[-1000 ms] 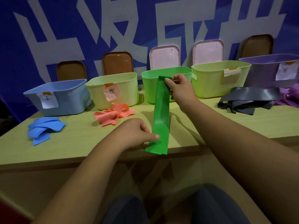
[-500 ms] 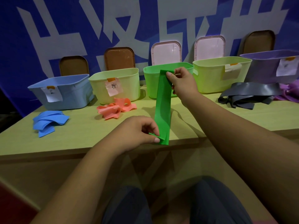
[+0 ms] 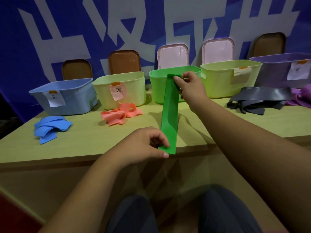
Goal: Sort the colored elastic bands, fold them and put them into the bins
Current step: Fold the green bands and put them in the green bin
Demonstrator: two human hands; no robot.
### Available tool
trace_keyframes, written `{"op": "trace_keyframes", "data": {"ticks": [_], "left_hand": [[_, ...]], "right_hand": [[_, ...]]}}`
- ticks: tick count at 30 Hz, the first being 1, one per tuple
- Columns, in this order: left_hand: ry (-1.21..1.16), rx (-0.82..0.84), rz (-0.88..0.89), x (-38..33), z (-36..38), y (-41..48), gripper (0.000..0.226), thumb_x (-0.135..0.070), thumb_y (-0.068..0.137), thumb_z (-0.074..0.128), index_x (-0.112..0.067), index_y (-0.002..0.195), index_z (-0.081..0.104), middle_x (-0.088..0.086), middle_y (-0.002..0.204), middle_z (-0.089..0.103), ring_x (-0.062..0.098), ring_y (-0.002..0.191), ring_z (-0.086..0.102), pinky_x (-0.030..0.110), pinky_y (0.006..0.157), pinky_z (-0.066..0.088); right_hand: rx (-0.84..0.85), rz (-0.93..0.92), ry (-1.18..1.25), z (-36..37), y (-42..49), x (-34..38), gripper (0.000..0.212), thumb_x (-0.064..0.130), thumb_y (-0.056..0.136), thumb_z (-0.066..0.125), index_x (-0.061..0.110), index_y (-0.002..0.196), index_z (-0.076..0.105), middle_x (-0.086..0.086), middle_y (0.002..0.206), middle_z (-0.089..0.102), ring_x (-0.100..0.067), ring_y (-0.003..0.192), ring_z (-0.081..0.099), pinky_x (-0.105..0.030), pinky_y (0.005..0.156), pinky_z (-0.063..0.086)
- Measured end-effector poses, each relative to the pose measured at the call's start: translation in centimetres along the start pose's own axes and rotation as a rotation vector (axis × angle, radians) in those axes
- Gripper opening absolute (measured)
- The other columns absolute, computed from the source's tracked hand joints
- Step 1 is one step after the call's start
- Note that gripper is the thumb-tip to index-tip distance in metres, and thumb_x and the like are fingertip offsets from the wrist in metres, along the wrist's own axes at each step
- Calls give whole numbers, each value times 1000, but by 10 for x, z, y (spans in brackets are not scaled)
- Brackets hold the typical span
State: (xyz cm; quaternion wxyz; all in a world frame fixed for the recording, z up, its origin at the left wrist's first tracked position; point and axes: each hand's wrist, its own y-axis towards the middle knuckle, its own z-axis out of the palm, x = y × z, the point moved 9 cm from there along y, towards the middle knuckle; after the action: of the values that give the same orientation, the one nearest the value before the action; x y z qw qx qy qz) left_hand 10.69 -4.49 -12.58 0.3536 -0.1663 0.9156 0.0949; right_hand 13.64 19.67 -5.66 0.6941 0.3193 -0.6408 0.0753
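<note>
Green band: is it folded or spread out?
Spread out: the green band is held at full length between the left hand and right hand.

table (image 3: 84,145): yellow-green | banner (image 3: 84,39): blue, white characters | lids (image 3: 173,56) (three brown, two pink): propped against banner

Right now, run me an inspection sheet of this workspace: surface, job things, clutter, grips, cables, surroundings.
Surface: table, bands piled along it before the bins.
Job's things: green band held lengthwise between both hands; blue bands, pink bands, grey bands, purple bands in loose piles; blue bin, pale bin, green bin, lime bin, purple bin in a row behind.
Clutter: nothing seen.
Grips: left hand pinches the green band's near end at the table edge; right hand pinches its far end before the green bin.
Cables: nothing seen.
Surroundings: five lids lean on a blue banner behind the bins.
</note>
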Motion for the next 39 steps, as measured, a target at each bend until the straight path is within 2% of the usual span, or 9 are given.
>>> {"op": "trace_keyframes", "data": {"ticks": [5,9,12,15,18,22,28,34,39], "left_hand": [[-101,-6,-30,-5,-22,10,13,-43,90,81,-34,99,78,-12,99,78,6,91,73,26,85,62],[-108,-221,-116,6,-54,51,19,-42,96,75,-31,111,73,-11,105,74,12,92,71,30,75,61],[-126,-266,-146,16,-61,95,46,-43,94,80,-24,132,61,-10,119,69,14,103,71,35,84,62],[-286,-136,-147,25,-47,136,63,-30,92,84,-16,146,56,-3,126,73,18,112,73,45,100,61],[-385,5,-137,28,-28,160,43,-15,96,79,-16,137,66,0,119,81,19,109,78,41,99,61],[-494,-23,-120,42,-23,167,28,-11,100,73,-12,127,71,9,113,81,29,96,79,39,75,62],[-467,-67,-84,54,-26,172,23,-17,103,70,-18,127,71,4,112,82,24,103,80,44,89,61],[-359,-330,-54,45,-48,177,23,-35,104,69,-25,125,66,-5,112,78,13,99,78,32,76,61],[-284,-414,41,25,-87,198,24,-33,104,69,-25,127,64,-3,112,74,13,100,75,34,77,65]], "right_hand": [[-2,-19,9,-1,3,-2,23,33,102,73,11,108,68,-5,101,73,-13,82,63,-28,71,50],[16,-41,21,-2,8,-2,20,33,102,73,13,105,68,-6,99,73,-11,81,62,-26,70,49],[55,-53,43,0,15,-6,18,32,102,73,15,104,67,-8,99,75,-11,81,66,-30,69,54],[83,-45,62,3,25,-14,17,30,102,73,15,103,66,2,89,73,-12,79,68,-33,67,57],[117,-28,62,10,34,-22,24,29,102,73,7,109,66,-11,100,76,-18,86,73,-36,69,62],[143,-21,76,18,43,-30,28,27,102,74,3,112,65,-18,107,75,-28,92,75,-46,76,64],[117,-42,101,18,43,-48,24,25,102,73,5,111,65,-6,94,73,-12,80,68,-33,66,55],[194,-62,85,23,45,-49,9,25,102,74,18,105,69,7,88,77,-7,78,71,-31,68,54],[204,-57,95,24,46,-50,14,21,101,74,11,109,69,2,86,75,-12,78,72,-38,71,58]]}}
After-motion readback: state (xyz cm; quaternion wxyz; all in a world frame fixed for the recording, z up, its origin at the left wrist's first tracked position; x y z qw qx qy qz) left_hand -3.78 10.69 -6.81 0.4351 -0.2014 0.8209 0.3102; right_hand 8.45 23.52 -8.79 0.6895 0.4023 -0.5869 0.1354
